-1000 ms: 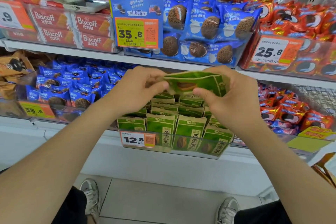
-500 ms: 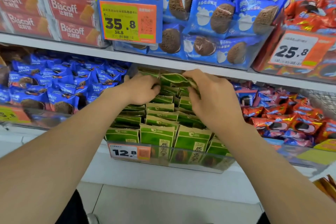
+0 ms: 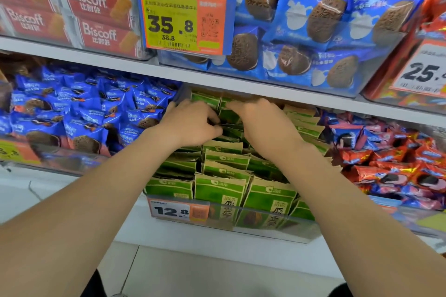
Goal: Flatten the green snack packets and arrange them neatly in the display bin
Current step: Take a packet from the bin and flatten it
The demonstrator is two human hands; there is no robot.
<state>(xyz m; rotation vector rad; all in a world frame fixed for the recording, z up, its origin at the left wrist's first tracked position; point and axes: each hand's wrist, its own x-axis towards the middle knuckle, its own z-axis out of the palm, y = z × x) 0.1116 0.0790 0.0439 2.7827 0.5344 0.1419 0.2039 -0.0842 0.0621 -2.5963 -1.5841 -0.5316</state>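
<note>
White metal shelving [image 3: 101, 61] stands over a pale grey tiled floor [image 3: 217, 275], evenly lit.

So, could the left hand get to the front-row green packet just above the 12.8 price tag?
Probably yes: that packet stands uncovered in the open-topped bin, and the left hand is only a few rows behind it.

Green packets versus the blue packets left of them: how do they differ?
The green packets stand upright in rows; the blue packets lie heaped loosely. The green packets look flat with tan top edges; the blue packets puffy and glossy. Both sit in clear bins.
</note>
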